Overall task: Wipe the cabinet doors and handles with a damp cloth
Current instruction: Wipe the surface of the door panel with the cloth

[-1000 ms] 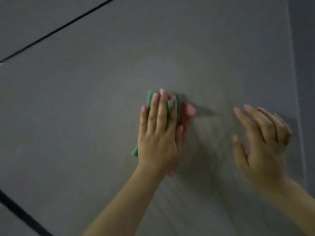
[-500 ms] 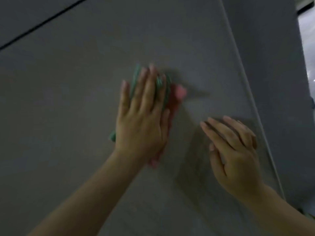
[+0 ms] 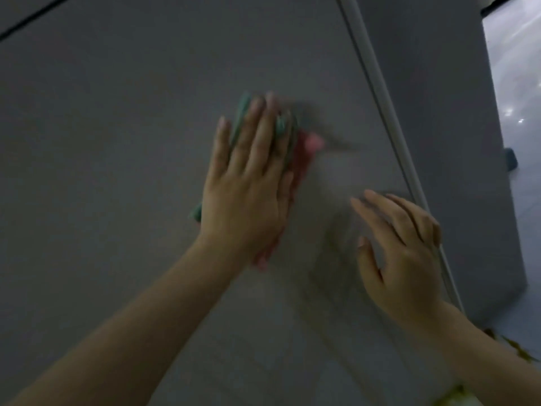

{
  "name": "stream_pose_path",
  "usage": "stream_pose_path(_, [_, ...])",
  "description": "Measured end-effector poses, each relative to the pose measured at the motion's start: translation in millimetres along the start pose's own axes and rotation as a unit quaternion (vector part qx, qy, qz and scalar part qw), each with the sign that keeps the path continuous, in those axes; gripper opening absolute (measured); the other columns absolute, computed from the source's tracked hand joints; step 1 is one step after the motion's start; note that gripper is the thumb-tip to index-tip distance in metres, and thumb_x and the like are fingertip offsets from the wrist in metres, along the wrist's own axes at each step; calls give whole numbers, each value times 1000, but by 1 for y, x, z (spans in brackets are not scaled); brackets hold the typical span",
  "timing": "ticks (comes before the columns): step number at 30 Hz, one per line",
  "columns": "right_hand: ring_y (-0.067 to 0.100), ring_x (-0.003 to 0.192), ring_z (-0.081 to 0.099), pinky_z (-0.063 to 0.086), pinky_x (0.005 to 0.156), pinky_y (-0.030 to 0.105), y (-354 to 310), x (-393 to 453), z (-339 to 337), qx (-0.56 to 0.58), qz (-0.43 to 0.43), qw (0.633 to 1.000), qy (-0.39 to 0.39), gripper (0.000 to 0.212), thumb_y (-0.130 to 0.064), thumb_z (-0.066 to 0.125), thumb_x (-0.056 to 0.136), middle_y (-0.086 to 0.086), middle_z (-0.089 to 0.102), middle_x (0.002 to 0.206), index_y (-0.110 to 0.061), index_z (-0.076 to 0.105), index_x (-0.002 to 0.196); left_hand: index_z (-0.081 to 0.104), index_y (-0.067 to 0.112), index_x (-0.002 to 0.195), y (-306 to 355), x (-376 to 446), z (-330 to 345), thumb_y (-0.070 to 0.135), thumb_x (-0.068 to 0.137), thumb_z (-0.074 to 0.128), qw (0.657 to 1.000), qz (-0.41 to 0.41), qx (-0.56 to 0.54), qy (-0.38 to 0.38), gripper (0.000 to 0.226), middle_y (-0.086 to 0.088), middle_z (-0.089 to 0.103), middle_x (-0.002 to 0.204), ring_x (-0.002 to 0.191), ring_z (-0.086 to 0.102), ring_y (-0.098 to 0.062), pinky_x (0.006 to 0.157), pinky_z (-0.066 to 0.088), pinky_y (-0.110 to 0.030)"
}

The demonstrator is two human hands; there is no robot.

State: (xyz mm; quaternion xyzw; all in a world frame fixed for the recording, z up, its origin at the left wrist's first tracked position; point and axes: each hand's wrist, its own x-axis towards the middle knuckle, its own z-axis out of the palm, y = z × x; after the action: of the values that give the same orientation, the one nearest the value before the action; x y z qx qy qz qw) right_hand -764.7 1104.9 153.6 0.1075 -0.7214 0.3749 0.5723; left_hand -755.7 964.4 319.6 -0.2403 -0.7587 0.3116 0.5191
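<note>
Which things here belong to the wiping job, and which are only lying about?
For the job:
- cloth, pressed under the flat left hand
- grey door
- right hand, open near the door's edge

Lying about:
- small dark object on the floor

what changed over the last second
The left hand has slid the cloth rightward across the cabinet door, nearer its right edge and the right hand. Unchanged: the left hand presses flat on the cloth, and the right hand is open beside the edge, holding nothing.
</note>
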Motion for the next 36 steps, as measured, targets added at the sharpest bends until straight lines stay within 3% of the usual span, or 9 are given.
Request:
stream_pose_path(3, [29,121,44,31,102,40,3,-1,3,-9,31,999,-8,47,-19,46,87,11,54,133,-5,54,131,23,3,149,13,15,7,28,100,34,997,-63,-12,31,56,-22,21,155,145,17,-34,118,-6,-42])
stream_pose_path(8, [32,121,42,37,100,47,14,-5,-1,26,110,994,-14,53,-22,43,85,17,51,132,-2,43,134,39,5,143,72,-44,23,26,94,40,986,149,-30,-68,53,-11,22,153,142,23,-28,120,-6,-40])
stream_pose_path(10, [30,122,42,40,100,49,18,-6,-3,39,116,992,-24,53,-22,42,85,17,50,133,-3,41,135,44,6,142,62,-38,23,28,95,37,982,172,-30,-73,51,-11,24,154,143,23,-27,120,-4,-40])
stream_pose_path(13, [28,123,41,39,102,46,18,-8,-3,63,123,990,-28,54,-19,41,84,15,50,134,-5,41,135,44,5,140,33,14,11,29,99,33,993,109,-40,-20,49,-18,32,151,142,27,-32,119,-5,-40])
stream_pose_path(19, [29,119,48,44,97,52,29,-11,-2,127,149,981,8,51,-18,40,84,15,53,128,-4,43,133,18,2,150,37,68,24,30,101,24,1000,3,-15,19,57,-16,15,158,147,11,-30,119,-4,-41])
stream_pose_path(22, [30,114,49,44,93,53,41,-23,-4,99,138,985,-10,48,-17,39,82,17,56,123,-8,45,129,30,2,147,86,8,39,29,98,39,993,105,-52,-24,56,-16,25,155,145,20,-31,119,-4,-41])
stream_pose_path(26, [26,114,46,45,91,52,56,-42,-12,40,132,989,-45,49,-19,40,82,16,57,125,-11,45,130,37,5,144,104,-53,38,26,95,34,975,195,-47,-91,54,-10,28,155,144,24,-23,120,-4,-40])
stream_pose_path(34, [31,129,37,35,106,42,70,-67,-6,-48,49,987,-142,58,-24,38,92,12,26,152,-8,28,147,25,2,149,65,-7,29,27,102,31,999,0,-33,11,54,-16,20,157,146,18,-30,118,-4,-42])
stream_pose_path(36, [31,130,35,30,108,38,77,-69,-2,-54,39,988,-141,58,-27,40,95,12,23,152,-7,27,148,30,1,147,95,-29,41,28,99,41,999,25,-45,-5,56,-17,26,155,144,23,-31,119,-3,-43])
